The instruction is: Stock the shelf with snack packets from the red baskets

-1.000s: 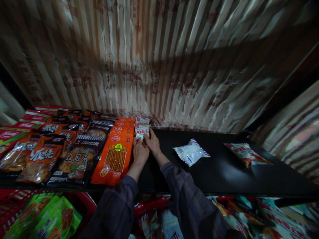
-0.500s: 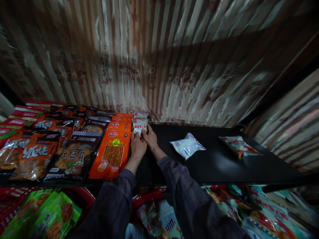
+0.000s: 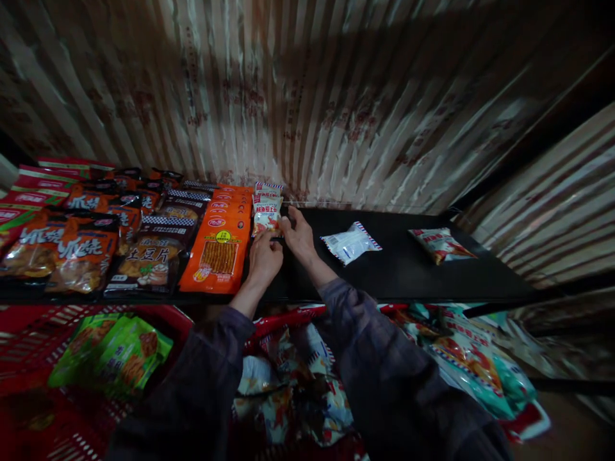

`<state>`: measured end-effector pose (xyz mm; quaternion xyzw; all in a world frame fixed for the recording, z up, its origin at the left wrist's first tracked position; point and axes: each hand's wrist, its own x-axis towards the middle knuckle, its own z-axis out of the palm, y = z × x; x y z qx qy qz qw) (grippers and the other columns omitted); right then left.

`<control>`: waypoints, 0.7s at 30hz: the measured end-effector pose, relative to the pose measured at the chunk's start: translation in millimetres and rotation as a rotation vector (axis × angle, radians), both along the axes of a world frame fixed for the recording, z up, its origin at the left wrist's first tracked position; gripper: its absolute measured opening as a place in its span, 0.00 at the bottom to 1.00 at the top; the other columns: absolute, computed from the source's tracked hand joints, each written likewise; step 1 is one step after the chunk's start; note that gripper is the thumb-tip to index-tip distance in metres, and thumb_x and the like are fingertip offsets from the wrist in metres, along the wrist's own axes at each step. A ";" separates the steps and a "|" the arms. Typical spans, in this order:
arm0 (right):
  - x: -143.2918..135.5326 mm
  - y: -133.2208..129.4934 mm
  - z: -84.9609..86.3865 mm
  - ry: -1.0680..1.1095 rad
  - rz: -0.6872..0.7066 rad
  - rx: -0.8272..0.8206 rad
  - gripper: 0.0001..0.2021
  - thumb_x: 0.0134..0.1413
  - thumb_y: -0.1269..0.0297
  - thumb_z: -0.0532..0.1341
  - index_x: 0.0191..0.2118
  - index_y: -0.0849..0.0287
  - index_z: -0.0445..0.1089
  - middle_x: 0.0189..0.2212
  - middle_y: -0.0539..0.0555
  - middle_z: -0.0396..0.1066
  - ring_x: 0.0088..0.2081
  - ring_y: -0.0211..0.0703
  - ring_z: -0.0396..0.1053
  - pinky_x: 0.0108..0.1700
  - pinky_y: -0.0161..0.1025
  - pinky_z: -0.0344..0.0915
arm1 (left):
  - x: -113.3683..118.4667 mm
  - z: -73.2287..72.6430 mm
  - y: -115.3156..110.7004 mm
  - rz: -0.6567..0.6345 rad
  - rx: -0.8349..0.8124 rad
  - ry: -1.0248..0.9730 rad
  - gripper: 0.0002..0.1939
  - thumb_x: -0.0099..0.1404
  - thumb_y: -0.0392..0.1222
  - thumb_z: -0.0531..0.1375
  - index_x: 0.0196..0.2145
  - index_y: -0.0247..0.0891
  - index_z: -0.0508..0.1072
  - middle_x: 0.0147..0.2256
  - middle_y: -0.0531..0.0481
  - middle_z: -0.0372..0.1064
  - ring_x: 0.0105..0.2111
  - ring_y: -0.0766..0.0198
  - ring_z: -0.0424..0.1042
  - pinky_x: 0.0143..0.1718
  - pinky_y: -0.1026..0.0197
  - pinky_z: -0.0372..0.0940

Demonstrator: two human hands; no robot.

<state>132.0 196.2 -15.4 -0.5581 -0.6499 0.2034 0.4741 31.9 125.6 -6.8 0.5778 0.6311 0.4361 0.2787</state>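
Head view: glossy orange pouches [image 3: 216, 246] hem in small white packets [image 3: 267, 210] from the left, pleated sheeting [image 3: 307, 147] behind, on a smooth black shelf [image 3: 394, 275]. The left hand [image 3: 265, 261] meets the front packet's edge, grip unclear; the right hand [image 3: 300, 237], fingers loose, is just beside.

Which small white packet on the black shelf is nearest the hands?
The front white plastic packet beside the flat orange bags; others lie behind or farther right.

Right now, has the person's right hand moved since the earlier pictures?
Yes, the right hand has shifted slightly rightward, judged against the front orange snack-stick packet.
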 end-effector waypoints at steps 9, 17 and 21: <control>30.8 -154.2 6.2 0.222 0.136 0.116 0.18 0.61 0.55 0.55 0.53 0.56 0.66 0.48 0.57 0.74 0.49 0.46 0.72 0.54 0.46 0.66 | -24.5 -11.7 -125.7 -0.460 -0.292 0.176 0.17 0.65 0.37 0.49 0.46 0.37 0.73 0.44 0.47 0.75 0.45 0.63 0.73 0.48 0.62 0.65; 107.4 -231.7 -99.8 -0.184 0.015 -0.715 0.15 0.51 0.65 0.59 0.46 0.60 0.71 0.47 0.62 0.74 0.51 0.56 0.69 0.57 0.50 0.60 | -30.7 -70.7 -190.7 -0.640 -0.639 0.689 0.36 0.58 0.47 0.59 0.62 0.35 0.57 0.61 0.33 0.56 0.60 0.43 0.59 0.56 0.47 0.58; 120.9 -231.0 -127.3 -0.158 0.014 -0.822 0.20 0.52 0.60 0.60 0.51 0.58 0.68 0.47 0.60 0.74 0.52 0.55 0.69 0.57 0.51 0.60 | -24.0 -90.1 -195.8 -0.680 -0.693 0.760 0.44 0.55 0.46 0.62 0.64 0.30 0.50 0.61 0.24 0.52 0.60 0.35 0.57 0.54 0.41 0.58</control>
